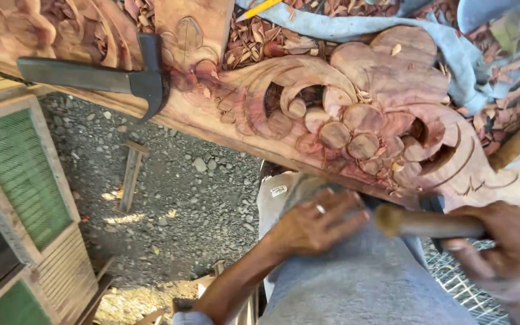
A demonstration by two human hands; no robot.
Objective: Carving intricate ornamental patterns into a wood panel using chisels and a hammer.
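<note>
Right hand: nearest, lower right; fingers clamped round a round wooden tool handle that points left, its end near the left hand.

Left hand: fingers together, resting flat on the grey-trousered knee; ring on one finger.

Reddish-brown carved wooden panel: just beyond both hands, spanning the view; scrolls and round berry shapes in relief.

Dark metal hammer: lying on the panel's left part, well apart from the hands.

Wood chips and blue-grey cloth: on the far side of the panel.

Grey gravel ground: below, left.
</note>
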